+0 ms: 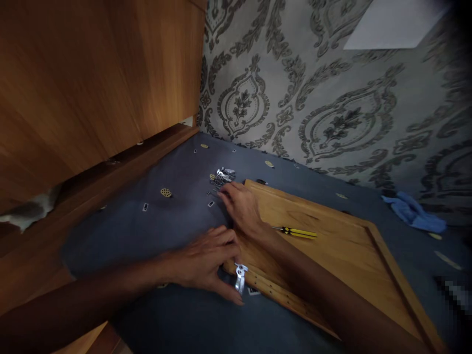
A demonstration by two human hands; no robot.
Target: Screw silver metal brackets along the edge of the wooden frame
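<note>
A silver cabinet hinge (240, 278) sits at the corner edge of a wooden door panel (339, 246), tilted on its side. My left hand (212, 258) has its thumb and forefinger curled around the hinge's two ends, gripping it by the panel. Farther forward, my right hand (241, 206) reaches over the panel's edge to a small pile of metal hinges and screws (223, 175). Its fingers are pinched at the near side of that pile, and what lies between the fingertips is too small to make out. A yellow and black screwdriver (299, 232) rests on the panel.
Wooden cabinet doors (110, 78) stand along the left, above a low wooden ledge (158, 147). The patterned wall (280, 83) closes off the back. On the blue-grey patterned floor covering (177, 221), a blue cloth (415, 211) lies at the right.
</note>
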